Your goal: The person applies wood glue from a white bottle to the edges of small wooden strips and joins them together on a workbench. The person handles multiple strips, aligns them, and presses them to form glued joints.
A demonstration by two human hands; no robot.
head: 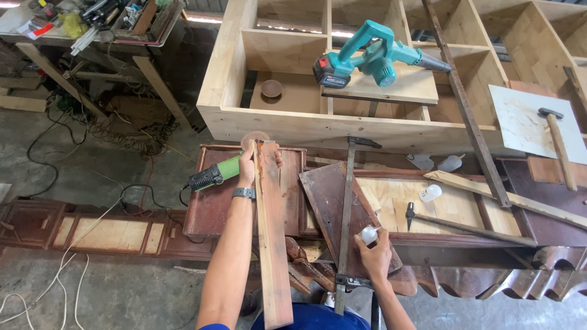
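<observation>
A long reddish wooden board [271,244] is gripped near its far end by the left hand [247,168], fingers closed round it, beside a green angle grinder [211,176]; a small white bottle [369,234] is clasped in the right hand [374,252] above the dark workbench [214,208], next to a long bar clamp [346,214]

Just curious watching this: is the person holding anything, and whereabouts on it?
Yes. The left hand grips a long reddish wooden board near its far upper end. The right hand holds a small white plastic bottle around its body.
</observation>
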